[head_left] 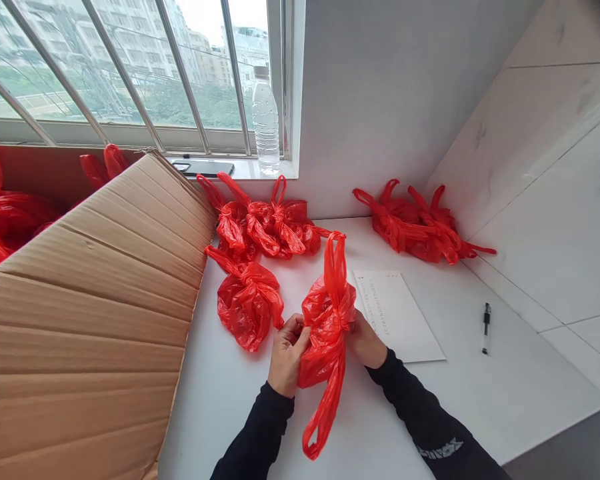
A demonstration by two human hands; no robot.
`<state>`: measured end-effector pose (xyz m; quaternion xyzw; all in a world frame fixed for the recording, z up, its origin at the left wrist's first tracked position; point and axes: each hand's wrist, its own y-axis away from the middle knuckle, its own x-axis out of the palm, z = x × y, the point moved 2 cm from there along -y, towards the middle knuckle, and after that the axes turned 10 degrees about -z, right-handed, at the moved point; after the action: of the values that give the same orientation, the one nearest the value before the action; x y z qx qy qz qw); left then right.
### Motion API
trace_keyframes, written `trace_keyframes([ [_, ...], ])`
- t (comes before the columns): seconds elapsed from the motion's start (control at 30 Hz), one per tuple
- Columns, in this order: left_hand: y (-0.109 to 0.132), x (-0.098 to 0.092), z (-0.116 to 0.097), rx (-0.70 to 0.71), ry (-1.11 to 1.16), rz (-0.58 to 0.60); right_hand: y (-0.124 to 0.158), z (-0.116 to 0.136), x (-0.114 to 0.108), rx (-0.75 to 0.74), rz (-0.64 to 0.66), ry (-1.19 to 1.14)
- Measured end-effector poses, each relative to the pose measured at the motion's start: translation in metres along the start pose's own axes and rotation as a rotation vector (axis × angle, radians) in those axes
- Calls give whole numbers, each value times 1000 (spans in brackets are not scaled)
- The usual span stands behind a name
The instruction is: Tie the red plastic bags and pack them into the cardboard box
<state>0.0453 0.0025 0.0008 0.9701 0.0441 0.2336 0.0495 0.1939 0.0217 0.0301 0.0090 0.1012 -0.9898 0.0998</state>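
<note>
My left hand (286, 353) and my right hand (364, 341) both grip a bunched red plastic bag (326, 313) from either side, a little above the white table (480, 393). One handle of the bag stands up above the bundle and another loop hangs down between my forearms. My fingers are closed on the plastic. A tied red bag bundle (247, 303) lies just left of my left hand.
A large cardboard box (95, 313) with red bags inside fills the left. Two piles of tied red bags (267, 223) (420, 227) lie at the back. A sheet of paper (397, 313) and a pen (486, 327) lie to the right. A water bottle (265, 120) and a phone (207, 168) sit on the window sill.
</note>
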Motion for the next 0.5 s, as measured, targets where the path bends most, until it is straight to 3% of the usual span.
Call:
trace_keyframes([
  [0.5, 1, 4, -3, 31, -76, 51, -1, 0, -3, -3, -123, 23],
])
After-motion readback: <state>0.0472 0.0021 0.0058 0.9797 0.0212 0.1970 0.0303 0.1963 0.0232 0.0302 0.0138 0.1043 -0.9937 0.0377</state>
